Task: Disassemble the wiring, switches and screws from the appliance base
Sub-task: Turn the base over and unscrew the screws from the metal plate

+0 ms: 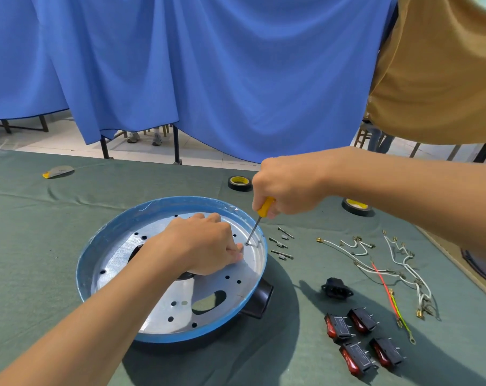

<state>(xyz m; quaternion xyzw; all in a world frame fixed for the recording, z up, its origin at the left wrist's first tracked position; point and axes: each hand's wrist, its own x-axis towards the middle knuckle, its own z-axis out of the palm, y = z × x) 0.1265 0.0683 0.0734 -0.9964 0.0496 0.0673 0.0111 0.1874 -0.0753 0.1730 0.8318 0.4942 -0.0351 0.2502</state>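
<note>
Green cloth (41,218) covers the table, with a blue curtain (208,65) hanging behind it. The right hand (287,188) is clenched round the yellow handle of a screwdriver (258,222), whose thin shaft slants down and left. Its tip sits on a screw (247,243) in the base (111,227), near the right rim. The left hand (200,243) rests on the base's metal plate, fingers curled under, fingertips (239,247) just beside that screw. Whether they pinch anything there cannot be told.

The base lies on the cloth in front of the person. It is a round, shallow pan with a blue rim and a silvery plate dotted with small holes. A larger oval opening shows near its front, and a black handle sticks out at the lower right.

Loose screws (282,242) lie on the cloth just right of the rim. Farther right lie white, red and yellow-green wires (397,263), a black socket (337,287) and four red-and-black switches (361,338). Two tape rolls (239,183) sit behind the hands.
</note>
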